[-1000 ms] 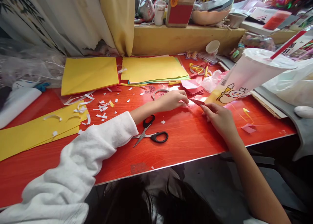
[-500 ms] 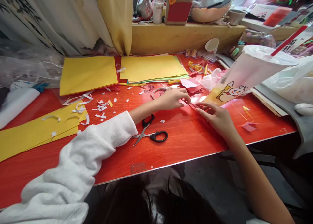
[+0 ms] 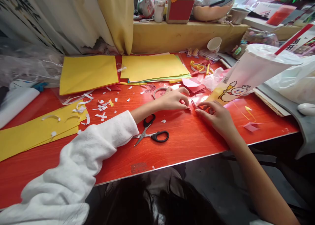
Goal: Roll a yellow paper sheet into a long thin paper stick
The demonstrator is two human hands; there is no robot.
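My right hand (image 3: 218, 117) pinches a small folded piece of red-pink paper (image 3: 194, 104) between thumb and fingertips, just above the red table. To its left, my left hand (image 3: 175, 99) has its thumb and index finger closed together near the tabletop. A tiny reddish bit shows at those fingertips, too small to name. Black-handled scissors (image 3: 159, 136) lie with blades apart below my left wrist, one blade reaching the white sleeve. Behind the hands are pink and red paper sheets (image 3: 193, 84) and a roll of tape (image 3: 157, 93).
A tall drink cup (image 3: 248, 71) with a red straw stands close by my right hand. Yellow paper stacks (image 3: 90, 74) lie at the back, yellow strips (image 3: 36, 130) at the left. White paper scraps (image 3: 101, 107) are scattered between. The table's front edge (image 3: 162, 166) runs below my arms.
My fingertips have drawn apart: the left hand has come slightly down and away from the folded paper. The paper stays in my right hand, now tilted more steeply.
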